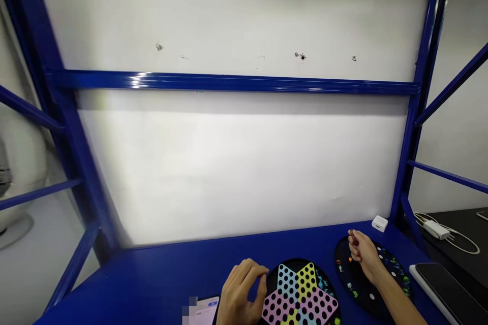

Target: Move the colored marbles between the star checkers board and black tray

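A round Chinese checkers board (pixel 301 294) with a pastel star of holes lies on the blue table (pixel 160 274) at the bottom centre. My left hand (pixel 242 292) rests curled on the board's left rim, holding nothing that I can see. To the right lies a black round tray (pixel 385 274) with several coloured marbles. My right hand (pixel 362 251) hovers over this tray, fingertips pinched on something small that I cannot make out.
A phone (pixel 204 310) lies at the bottom edge left of my left hand. A white charger cube (pixel 379 223) sits at the table's back right. A dark tablet (pixel 450 292) and white cable (pixel 442 231) lie to the right. Blue frame bars (pixel 236 83) surround the bench before a white wall.
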A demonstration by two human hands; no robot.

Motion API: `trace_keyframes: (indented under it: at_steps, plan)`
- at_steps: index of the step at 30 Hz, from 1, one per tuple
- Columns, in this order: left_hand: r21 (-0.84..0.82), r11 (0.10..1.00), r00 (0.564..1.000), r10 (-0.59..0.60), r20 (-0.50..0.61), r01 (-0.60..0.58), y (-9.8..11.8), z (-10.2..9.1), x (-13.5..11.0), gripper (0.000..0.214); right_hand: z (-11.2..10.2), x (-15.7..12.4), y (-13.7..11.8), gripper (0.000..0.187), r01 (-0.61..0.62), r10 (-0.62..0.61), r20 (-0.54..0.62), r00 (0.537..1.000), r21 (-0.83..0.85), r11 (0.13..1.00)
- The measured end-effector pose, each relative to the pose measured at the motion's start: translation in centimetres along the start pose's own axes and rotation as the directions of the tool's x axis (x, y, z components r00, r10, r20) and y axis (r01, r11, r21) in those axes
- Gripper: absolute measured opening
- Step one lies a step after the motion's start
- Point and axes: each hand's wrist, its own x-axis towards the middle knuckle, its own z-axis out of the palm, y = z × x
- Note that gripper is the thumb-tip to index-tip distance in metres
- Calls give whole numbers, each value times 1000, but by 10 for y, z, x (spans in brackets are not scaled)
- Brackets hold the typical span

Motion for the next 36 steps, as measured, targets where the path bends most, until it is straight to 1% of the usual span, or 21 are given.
trace_keyframes:
  at_steps: [1, 2, 3, 4, 5, 6, 7, 8, 10, 12, 14, 16, 17, 19, 23, 26, 31, 36]
  plan:
    - [-2, 1000, 1000, 4, -1, -4, 0, -1, 0, 17, -2, 0, -3, 33, -64, 62, 22, 998, 128, 990]
    - [-5, 1000, 1000, 8, 1, -8, 0, -1, 1, 17, -4, -1, -5, 35, -111, 103, 48, 993, 185, 977]
    - [-9, 1000, 1000, 11, 4, -11, 1, -1, 1, 17, -5, -3, -6, 36, -128, 119, 65, 991, 164, 978]
    - [-14, 1000, 1000, 10, 8, -10, 1, -1, 1, 17, -5, -5, -6, 37, -106, 101, 67, 993, 74, 992]
    - [-19, 1000, 1000, 7, 13, -7, 1, -1, 1, 17, -4, -8, -5, 38, -48, 53, 67, 996, -70, 996]
    - [-23, 1000, 1000, 2, 18, -2, 1, -1, 1, 17, -3, -11, -3, 39, 36, -17, 79, 997, -242, 970]
    - [-26, 1000, 1000, -2, 24, 3, 1, 0, 0, 17, -1, -15, -1, 40, 126, -88, 110, 990, -407, 905]
    - [-27, 1000, 1000, -5, 30, 6, 1, 0, -1, 17, 2, -19, 1, 41, 206, -143, 157, 977, -544, 814]
    - [-27, 1000, 999, -8, 42, 9, 1, 1, -2, 16, 8, -26, 4, 39, 306, -182, 247, 952, -719, 624]
    - [-29, 1000, 999, -8, 46, 9, 1, 1, -2, 15, 13, -32, 4, 34, 331, -168, 286, 943, -822, 463]
    - [-33, 999, 999, -8, 41, 9, 2, 1, -2, 16, 16, -36, 3, 29, 334, -151, 300, 942, -885, 326]
    - [-36, 999, 1000, -8, 28, 9, 3, 1, -1, 16, 16, -38, 1, 27, 337, -122, 317, 940, -914, 225]
    - [-36, 999, 1000, -7, 24, 8, 3, 1, -1, 16, 16, -38, 0, 27, 343, -109, 328, 938, -919, 192]
    - [-36, 999, 1000, -8, 24, 9, 4, 1, -1, 16, 14, -38, -1, 27, 359, -86, 349, 933, -919, 165]
    - [-39, 999, 999, -28, 33, 30, 3, 1, -3, 17, 7, -34, 2, 28, 384, -61, 380, 923, -905, 183]
    - [-36, 998, 998, -47, 39, 48, 6, 1, -3, 18, 2, -30, 6, 24, 405, -60, 401, 914, -896, 183]
    - [-52, 997, 995, -51, 82, 56, 14, 3, -3, 21, -3, -28, 16, 24, 420, -97, 409, 907, -891, 169]
    - [-80, 996, 995, -38, 88, 45, 18, 7, -6, 22, -2, -25, 26, 22, 453, -154, 433, 888, -880, 139]
